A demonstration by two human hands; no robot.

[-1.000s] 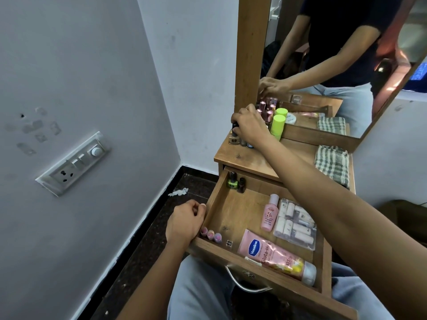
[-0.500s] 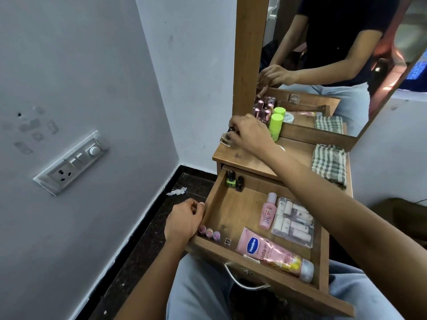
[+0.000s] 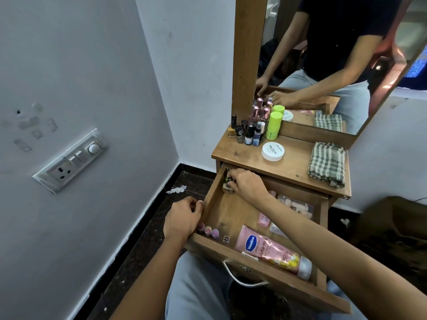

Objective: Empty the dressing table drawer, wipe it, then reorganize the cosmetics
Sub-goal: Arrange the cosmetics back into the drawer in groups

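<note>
the right hand (image 3: 246,186) pinches a small bottle (image 3: 227,187) at the drawer's (image 3: 213,199) back left corner; the left hand (image 3: 182,219), fingers curled, grips the drawer's left wall.

Left of my left hand (image 3: 182,219) I count three pink lip balm pots (image 3: 208,230); beyond my right hand (image 3: 246,185), one white jar (image 3: 272,151), one checked cloth (image 3: 327,163).

The right hand (image 3: 246,185) reached forward and down across the view, forearm stretched long from the lower right, wrist bent slightly inward; its fingers (image 3: 232,181) curled downward, knuckles up, the grip closed around something small that the fingers mostly hid; the left hand (image 3: 183,218) sat nearer the body, forearm rising from the bottom edge, palm down, fingers folded under in a loose fist with the thumb tucked along the front.
</note>
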